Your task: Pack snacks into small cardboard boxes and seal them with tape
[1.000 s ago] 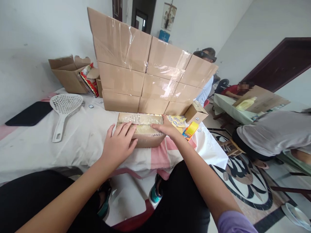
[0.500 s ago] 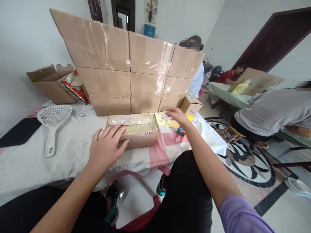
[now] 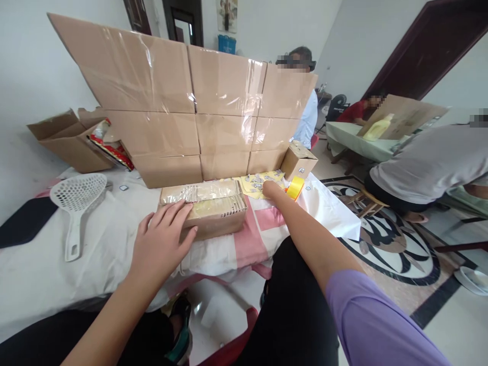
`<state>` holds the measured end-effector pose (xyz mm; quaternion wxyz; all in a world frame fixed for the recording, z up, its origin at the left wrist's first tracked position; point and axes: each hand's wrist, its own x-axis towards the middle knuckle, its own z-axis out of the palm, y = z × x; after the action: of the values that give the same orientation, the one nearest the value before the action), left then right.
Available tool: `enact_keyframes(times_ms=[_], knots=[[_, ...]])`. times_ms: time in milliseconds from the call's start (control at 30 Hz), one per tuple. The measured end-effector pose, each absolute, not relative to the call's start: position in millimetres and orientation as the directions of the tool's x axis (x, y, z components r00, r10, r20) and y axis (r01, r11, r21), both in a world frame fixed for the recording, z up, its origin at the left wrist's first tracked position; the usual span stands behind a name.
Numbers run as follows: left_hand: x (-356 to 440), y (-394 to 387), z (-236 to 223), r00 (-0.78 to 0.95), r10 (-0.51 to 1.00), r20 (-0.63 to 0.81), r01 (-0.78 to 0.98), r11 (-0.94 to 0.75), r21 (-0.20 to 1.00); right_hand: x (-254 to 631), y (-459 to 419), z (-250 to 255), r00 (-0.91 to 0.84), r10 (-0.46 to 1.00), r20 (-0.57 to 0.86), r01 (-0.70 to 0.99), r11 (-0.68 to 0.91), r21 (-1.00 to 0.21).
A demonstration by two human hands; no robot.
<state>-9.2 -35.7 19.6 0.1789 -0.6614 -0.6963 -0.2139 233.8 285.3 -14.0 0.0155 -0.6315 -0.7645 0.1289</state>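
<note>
taped box (image 3: 206, 216): shut, contents hidden | left hand (image 3: 162, 234): open, resting on it | right hand (image 3: 271, 189): moved off box, beside yellow tape roll (image 3: 295, 188), grip unclear

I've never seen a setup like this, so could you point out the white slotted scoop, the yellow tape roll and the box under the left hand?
White slotted scoop (image 3: 78, 193): head view, its perforated bowl.
Yellow tape roll (image 3: 296, 187): head view, its yellow side.
Box (image 3: 217, 229): head view, its front side.
</note>
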Motion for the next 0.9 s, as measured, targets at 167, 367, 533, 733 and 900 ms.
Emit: enact_keyframes(times_ms=[167,367,533,733,900], knots=[[-8.2,-40.2,19.5,-0.05,0.853,0.519,0.998,0.027,0.052,236.4,286.5,-11.3,-0.076,0.993,-0.085,0.965,0.052,-0.257],[-7.5,-42.4,20.8,-0.04,0.861,0.508,0.999,0.018,0.049,245.2,282.0,0.7,-0.067,0.992,0.11,0.902,0.107,-0.419],[-7.6,-41.3,19.8,-0.042,0.854,0.518,0.999,0.018,0.052,247.0,276.1,6.6,-0.09,0.983,0.159,0.849,0.159,-0.504],[-6.4,-42.1,20.7,-0.05,0.868,0.493,0.999,0.035,0.038,239.9,269.1,13.7,-0.099,0.979,0.179,0.78,0.188,-0.596],[-6.0,-42.7,23.8,-0.069,0.885,0.461,0.998,0.061,0.032,236.6,261.1,23.6,-0.142,0.98,0.143,0.665,0.201,-0.719]])
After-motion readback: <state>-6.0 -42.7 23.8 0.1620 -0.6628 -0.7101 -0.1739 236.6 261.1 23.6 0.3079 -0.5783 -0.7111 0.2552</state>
